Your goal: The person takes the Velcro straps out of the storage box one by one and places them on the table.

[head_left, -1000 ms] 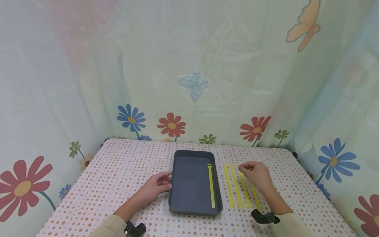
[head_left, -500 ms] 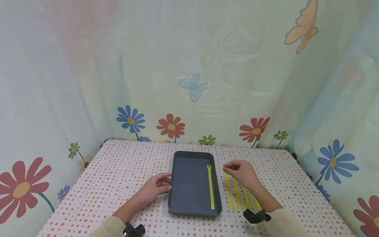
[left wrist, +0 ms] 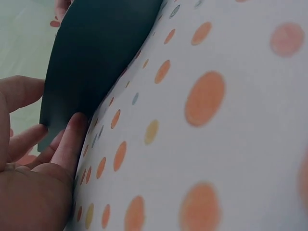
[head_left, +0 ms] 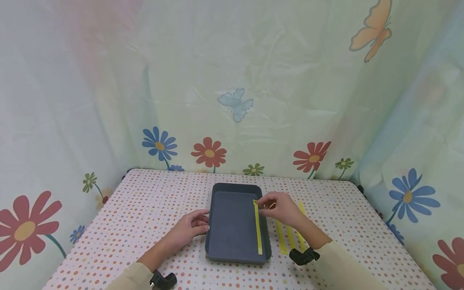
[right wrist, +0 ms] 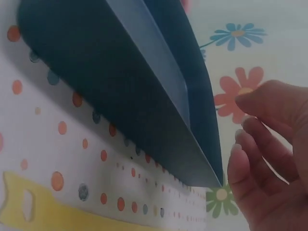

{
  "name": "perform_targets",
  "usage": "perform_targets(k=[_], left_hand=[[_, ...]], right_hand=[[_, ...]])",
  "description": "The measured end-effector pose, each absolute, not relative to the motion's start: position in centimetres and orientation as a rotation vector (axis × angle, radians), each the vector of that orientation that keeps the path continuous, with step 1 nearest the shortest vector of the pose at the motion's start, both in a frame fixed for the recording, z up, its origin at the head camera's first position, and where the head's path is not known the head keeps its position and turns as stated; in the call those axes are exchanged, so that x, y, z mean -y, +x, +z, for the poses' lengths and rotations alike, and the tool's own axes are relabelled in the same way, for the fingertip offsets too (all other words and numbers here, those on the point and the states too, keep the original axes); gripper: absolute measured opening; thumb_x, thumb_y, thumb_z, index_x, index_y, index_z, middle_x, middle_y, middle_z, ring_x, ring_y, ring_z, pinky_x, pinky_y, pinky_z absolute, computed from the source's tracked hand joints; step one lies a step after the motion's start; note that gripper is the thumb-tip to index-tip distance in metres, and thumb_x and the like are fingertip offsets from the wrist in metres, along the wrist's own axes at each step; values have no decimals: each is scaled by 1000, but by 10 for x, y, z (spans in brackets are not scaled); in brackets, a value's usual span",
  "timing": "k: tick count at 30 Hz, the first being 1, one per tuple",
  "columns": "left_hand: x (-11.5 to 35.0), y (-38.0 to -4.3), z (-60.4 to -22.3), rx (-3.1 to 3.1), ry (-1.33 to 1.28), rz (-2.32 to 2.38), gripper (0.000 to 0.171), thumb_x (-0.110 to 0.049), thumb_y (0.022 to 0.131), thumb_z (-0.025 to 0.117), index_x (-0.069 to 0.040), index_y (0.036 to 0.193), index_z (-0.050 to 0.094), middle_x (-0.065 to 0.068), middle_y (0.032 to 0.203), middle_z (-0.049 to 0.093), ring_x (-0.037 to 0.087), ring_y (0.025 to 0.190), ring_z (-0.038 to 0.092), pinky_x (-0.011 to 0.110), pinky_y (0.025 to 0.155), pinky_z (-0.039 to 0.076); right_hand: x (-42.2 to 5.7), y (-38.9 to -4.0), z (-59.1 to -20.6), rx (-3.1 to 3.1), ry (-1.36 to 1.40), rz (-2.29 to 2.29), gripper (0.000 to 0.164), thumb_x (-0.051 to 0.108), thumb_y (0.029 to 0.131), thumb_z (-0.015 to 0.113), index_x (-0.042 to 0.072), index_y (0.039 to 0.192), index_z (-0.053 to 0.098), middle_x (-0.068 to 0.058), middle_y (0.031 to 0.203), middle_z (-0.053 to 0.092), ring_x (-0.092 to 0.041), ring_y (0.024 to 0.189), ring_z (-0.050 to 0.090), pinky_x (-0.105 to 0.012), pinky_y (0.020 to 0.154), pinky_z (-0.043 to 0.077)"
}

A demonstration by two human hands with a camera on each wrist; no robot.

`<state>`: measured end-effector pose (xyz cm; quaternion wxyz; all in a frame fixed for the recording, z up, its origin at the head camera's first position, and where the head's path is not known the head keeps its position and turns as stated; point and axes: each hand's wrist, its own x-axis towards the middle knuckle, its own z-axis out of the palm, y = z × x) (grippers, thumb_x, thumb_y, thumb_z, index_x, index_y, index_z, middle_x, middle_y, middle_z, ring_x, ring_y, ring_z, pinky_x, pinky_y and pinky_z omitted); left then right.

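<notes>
A dark grey rectangular tray (head_left: 233,225) lies on the table. Inside it, along the right side, is a flat yellow cable strap (head_left: 258,231) with a slotted head. My left hand (head_left: 186,230) rests its loosely bent fingers against the tray's left wall; the left wrist view shows fingertips touching that wall (left wrist: 101,53). My right hand (head_left: 280,207) hovers over the tray's right rim, beside the strap's head. In the right wrist view its thumb and fingers (right wrist: 248,159) are apart, with nothing visible between them.
More yellow straps (head_left: 281,241) lie side by side on the dotted tablecloth (head_left: 163,193) right of the tray, partly hidden by my right hand and arm. A floral curtain (head_left: 275,80) hangs behind the table.
My right hand has moved left, from above the straps on the table to the tray's right rim. The left hand and the tray have stayed put.
</notes>
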<state>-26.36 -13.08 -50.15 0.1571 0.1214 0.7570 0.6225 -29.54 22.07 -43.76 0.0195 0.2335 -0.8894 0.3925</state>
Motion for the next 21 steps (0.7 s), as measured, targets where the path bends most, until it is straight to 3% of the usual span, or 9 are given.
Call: perform_targets(k=[8,14,21], left_hand=[[129,-264,-500,-2162,325,1789,60,-15,98,70,-6,152,45,15,130,59,17,109,63,31,90,55],[129,-263,-499,-2170,316,1786,60,-15,99,69,-5,152,45,15,131,59,17,110,63,31,91,56],[130,-264,-501,-2163,324,1794,60,-17,98,70,-6,152,46,15,131,59,17,111,63,31,91,55]], right_hand=[[-216,-307,-433,2807,1022,1126,18,4,86,80,4,104,78,-16,100,73,-15,82,68,-24,72,58],[-213,-320,-429,2865,1304,918,16,0,84,79,7,99,79,-12,97,73,-26,86,71,-35,77,61],[-199,-329,-427,3078,1450,459,24,3,79,83,19,97,82,11,99,71,-12,98,68,-31,84,58]])
